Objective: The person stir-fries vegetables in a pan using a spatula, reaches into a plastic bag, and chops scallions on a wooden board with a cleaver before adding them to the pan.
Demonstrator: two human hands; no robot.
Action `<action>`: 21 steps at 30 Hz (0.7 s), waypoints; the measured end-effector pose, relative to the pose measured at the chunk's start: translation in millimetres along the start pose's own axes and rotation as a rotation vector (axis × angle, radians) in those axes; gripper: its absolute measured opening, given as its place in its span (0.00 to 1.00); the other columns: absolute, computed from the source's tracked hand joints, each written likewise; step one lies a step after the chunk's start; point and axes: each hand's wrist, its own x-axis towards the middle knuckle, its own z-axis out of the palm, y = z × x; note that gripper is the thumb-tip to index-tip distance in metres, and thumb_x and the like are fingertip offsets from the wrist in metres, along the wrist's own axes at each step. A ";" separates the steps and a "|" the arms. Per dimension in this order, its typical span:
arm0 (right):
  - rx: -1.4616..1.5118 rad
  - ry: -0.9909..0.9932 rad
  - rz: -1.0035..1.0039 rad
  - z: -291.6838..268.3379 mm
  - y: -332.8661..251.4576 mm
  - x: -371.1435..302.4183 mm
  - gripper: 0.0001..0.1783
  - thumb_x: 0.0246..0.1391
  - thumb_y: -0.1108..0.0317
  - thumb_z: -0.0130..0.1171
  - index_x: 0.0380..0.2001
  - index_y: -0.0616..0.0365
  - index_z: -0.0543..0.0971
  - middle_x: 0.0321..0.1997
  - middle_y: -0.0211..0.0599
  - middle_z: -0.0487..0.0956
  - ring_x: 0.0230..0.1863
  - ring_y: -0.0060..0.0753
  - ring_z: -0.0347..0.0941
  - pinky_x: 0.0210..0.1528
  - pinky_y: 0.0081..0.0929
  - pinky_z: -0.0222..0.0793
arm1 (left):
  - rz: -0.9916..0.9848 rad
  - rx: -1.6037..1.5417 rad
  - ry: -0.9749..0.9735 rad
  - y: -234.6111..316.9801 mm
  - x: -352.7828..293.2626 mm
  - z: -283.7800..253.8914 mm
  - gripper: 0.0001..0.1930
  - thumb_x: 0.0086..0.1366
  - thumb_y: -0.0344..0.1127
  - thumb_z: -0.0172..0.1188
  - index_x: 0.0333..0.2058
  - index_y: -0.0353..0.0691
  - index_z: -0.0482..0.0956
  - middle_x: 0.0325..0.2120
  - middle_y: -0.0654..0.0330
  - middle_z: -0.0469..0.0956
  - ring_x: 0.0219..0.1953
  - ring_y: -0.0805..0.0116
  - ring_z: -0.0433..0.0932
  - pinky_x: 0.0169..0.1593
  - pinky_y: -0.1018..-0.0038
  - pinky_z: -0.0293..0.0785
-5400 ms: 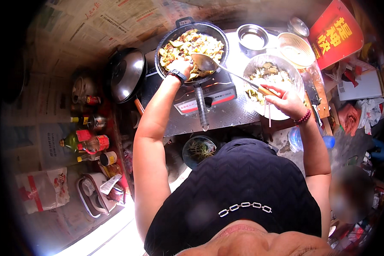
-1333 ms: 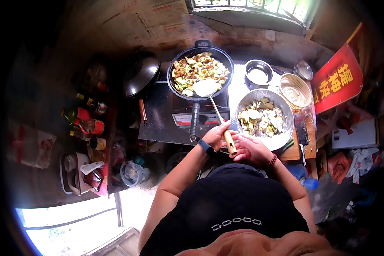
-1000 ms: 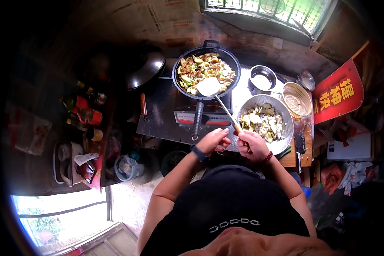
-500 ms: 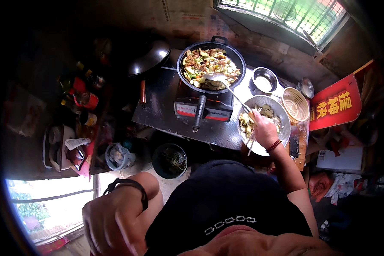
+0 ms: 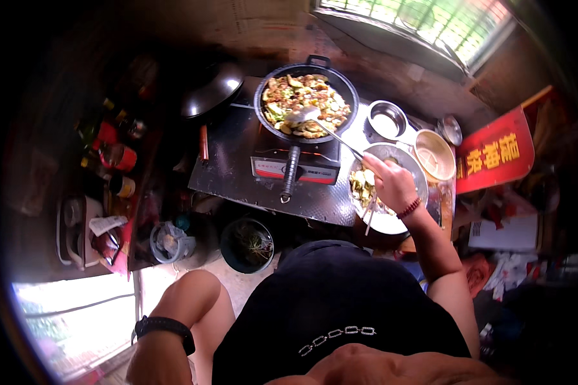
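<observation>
The person's right hand (image 5: 393, 181) is gripping the handle of a spatula (image 5: 304, 114), whose head is resting on the food pieces (image 5: 311, 90) in a black pan (image 5: 295, 68). The pan is standing on a small stove (image 5: 321, 172) atop the dark tabletop (image 5: 225, 154). The left hand (image 5: 159, 367) is showing only partly at the lower edge, below a dark watch (image 5: 167, 328); whether its grip is open or closed cannot be told. The work is appearing well under way: the food is already cut, lying in the pan and showing brown patches. The browning is looking uneven, so some frying is probably remaining. A paler portion (image 5: 361, 185) is sitting apart in a wide bowl (image 5: 392, 226) beneath the right hand; whether it is cooked is not showing. Chopsticks (image 5: 370, 215) are slanting across the bowl's near side, held or loose being unclear.
</observation>
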 end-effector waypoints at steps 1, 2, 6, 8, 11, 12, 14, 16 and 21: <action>0.025 0.026 0.014 2.6 -2.5 2.7 0.26 0.44 0.78 0.49 0.49 0.46 0.75 0.24 0.41 0.74 0.25 0.45 0.74 0.28 0.37 0.71 | -0.021 -0.040 -0.019 2.9 -1.4 -4.9 0.20 0.60 0.54 0.58 0.31 0.39 0.74 0.25 0.50 0.77 0.27 0.60 0.77 0.40 0.52 0.73; 0.028 0.029 0.047 13.7 -2.7 6.2 0.25 0.44 0.77 0.49 0.48 0.47 0.75 0.25 0.41 0.74 0.24 0.45 0.74 0.27 0.36 0.71 | -0.043 -0.080 -0.035 2.2 -2.9 -10.3 0.20 0.60 0.54 0.58 0.30 0.39 0.75 0.25 0.50 0.77 0.27 0.60 0.77 0.40 0.52 0.73; -0.019 -0.149 0.129 62.2 -22.7 9.2 0.25 0.51 0.74 0.46 0.55 0.48 0.70 0.29 0.46 0.76 0.26 0.45 0.75 0.28 0.37 0.72 | -0.170 -0.282 -0.087 -2.3 -29.6 -32.0 0.20 0.60 0.54 0.58 0.27 0.40 0.76 0.23 0.50 0.78 0.25 0.60 0.77 0.40 0.50 0.74; -0.108 -0.075 0.075 86.3 -24.6 -3.1 0.26 0.51 0.73 0.47 0.56 0.47 0.68 0.30 0.45 0.75 0.26 0.43 0.76 0.28 0.38 0.72 | -0.261 -0.420 -0.080 -9.5 -49.1 -47.6 0.21 0.60 0.54 0.59 0.25 0.40 0.76 0.22 0.50 0.78 0.24 0.60 0.77 0.41 0.49 0.74; 0.017 -0.096 0.231 91.3 -20.8 -15.6 0.26 0.51 0.69 0.51 0.56 0.50 0.66 0.34 0.44 0.76 0.26 0.46 0.76 0.29 0.41 0.71 | -0.441 -0.686 0.091 -50.2 -104.9 -73.9 0.21 0.60 0.54 0.59 0.23 0.40 0.77 0.21 0.49 0.79 0.23 0.60 0.77 0.41 0.48 0.74; 0.114 -0.170 0.300 88.4 -27.1 -13.2 0.26 0.51 0.69 0.52 0.56 0.52 0.66 0.35 0.46 0.75 0.28 0.48 0.76 0.31 0.41 0.71 | -0.495 -0.742 0.177 -64.5 -117.1 -76.6 0.21 0.59 0.55 0.59 0.27 0.40 0.78 0.21 0.49 0.78 0.23 0.62 0.77 0.41 0.49 0.74; 0.281 -0.307 0.471 74.9 -28.1 -13.4 0.27 0.51 0.68 0.52 0.56 0.56 0.64 0.38 0.49 0.75 0.32 0.50 0.76 0.35 0.42 0.72 | -0.634 -0.685 0.442 -96.7 -136.4 -65.1 0.26 0.61 0.59 0.54 0.39 0.38 0.78 0.22 0.52 0.77 0.23 0.64 0.74 0.43 0.55 0.74; 0.341 -0.109 0.331 90.5 -22.3 -29.9 0.29 0.52 0.62 0.56 0.56 0.61 0.63 0.45 0.57 0.72 0.44 0.52 0.73 0.45 0.42 0.70 | -0.758 -0.652 0.419 -118.7 -142.7 -58.9 0.29 0.62 0.61 0.49 0.45 0.40 0.77 0.22 0.56 0.74 0.24 0.66 0.71 0.43 0.59 0.73; 0.247 0.103 0.439 65.0 -10.1 -71.8 0.25 0.53 0.53 0.55 0.47 0.61 0.72 0.35 0.51 0.77 0.39 0.45 0.75 0.40 0.36 0.71 | -0.908 -0.612 0.302 -143.3 -157.3 -50.5 0.29 0.66 0.59 0.43 0.49 0.40 0.75 0.20 0.60 0.69 0.25 0.68 0.67 0.38 0.63 0.70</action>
